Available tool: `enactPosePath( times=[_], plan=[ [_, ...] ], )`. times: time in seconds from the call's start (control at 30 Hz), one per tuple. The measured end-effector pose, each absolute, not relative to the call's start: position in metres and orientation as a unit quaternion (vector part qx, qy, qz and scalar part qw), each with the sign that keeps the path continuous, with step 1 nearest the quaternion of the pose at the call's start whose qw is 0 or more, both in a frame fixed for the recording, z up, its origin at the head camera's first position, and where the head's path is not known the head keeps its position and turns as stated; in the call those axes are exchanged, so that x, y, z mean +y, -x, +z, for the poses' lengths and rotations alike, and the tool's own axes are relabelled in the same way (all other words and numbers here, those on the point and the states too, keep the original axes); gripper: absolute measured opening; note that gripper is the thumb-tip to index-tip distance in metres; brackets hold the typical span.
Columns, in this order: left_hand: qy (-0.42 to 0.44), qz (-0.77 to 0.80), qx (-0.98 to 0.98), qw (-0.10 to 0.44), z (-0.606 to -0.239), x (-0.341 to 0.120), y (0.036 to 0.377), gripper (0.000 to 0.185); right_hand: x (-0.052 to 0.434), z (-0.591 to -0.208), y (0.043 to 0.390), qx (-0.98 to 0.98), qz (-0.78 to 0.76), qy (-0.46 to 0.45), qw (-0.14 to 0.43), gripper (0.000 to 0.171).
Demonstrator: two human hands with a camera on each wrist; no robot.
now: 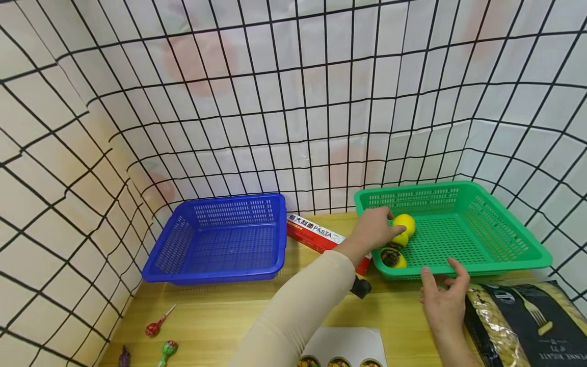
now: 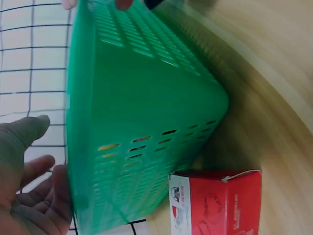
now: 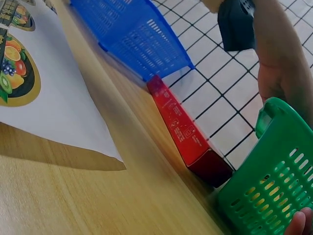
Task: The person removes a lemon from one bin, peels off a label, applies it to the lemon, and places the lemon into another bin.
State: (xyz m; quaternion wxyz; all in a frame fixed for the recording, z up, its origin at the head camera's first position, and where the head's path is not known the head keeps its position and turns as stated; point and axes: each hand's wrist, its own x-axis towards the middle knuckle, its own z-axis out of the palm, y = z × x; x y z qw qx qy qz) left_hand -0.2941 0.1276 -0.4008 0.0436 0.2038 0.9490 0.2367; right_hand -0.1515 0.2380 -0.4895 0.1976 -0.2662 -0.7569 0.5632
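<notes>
In the green basket, several yellow round fruits lie at the left end; one carries a dark round sticker. My left hand hangs over the basket's left rim, right beside the fruits. The left wrist view shows this hand with its thumb apart and its fingers loosely bent, nothing visible between them. My right hand is at the basket's front rim, its thumb and forefinger against the edge. Its fingertips touch the basket's wall in the right wrist view.
A blue basket stands to the left. Between the baskets lies a red pasta box. A black penne bag is at the right. A sticker sheet lies in front; lollipops lie front left. Black wire mesh stands behind.
</notes>
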Motion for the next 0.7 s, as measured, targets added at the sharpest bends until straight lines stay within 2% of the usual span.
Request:
enactPosePath(
  times=[0.3,0.7],
  plan=[
    [-0.243,0.405,0.881,0.029,-0.409,0.084,0.276,0.031,0.244,-0.492,0.159,-0.754,0.568,0.274,0.185,0.070],
    [-0.212,0.548,0.805,0.075,-0.437,0.006,0.197,0.029,0.259,-0.485,0.153,-0.717,0.607,0.295,0.176,0.068]
  ],
)
